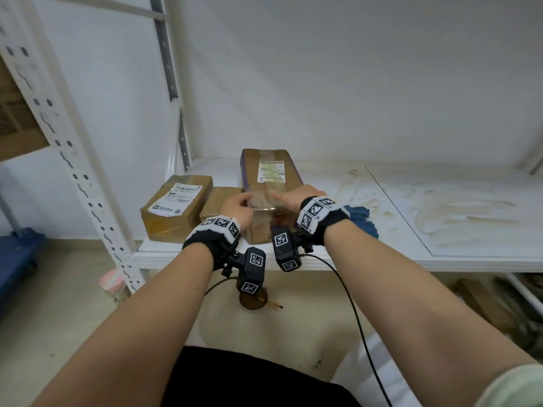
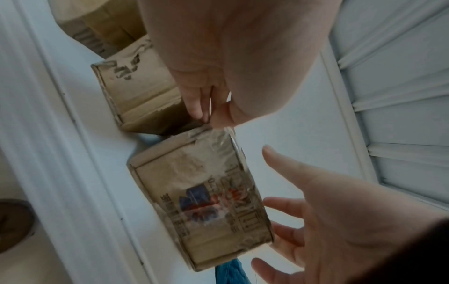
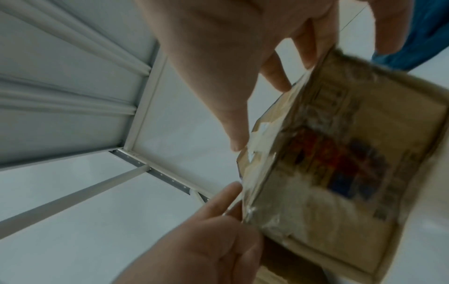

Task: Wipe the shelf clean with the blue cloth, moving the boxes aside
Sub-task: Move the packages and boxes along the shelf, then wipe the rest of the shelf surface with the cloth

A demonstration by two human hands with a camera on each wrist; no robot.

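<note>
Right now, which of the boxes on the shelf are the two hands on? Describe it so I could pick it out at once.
On the white metal shelf, three brown cardboard boxes sit at its left end. The hands are on the rightmost, the long taped cardboard box, beside the crumpled blue cloth. It is the longest, runs front to back, and has purple side edges.

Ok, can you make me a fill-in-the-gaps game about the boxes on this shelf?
1. The shelf holds ___ boxes.
2. The cloth by the right hand is coloured ___.
3. The left hand touches the long box, which is made of ___.

Missing words: three, blue, cardboard.
</note>
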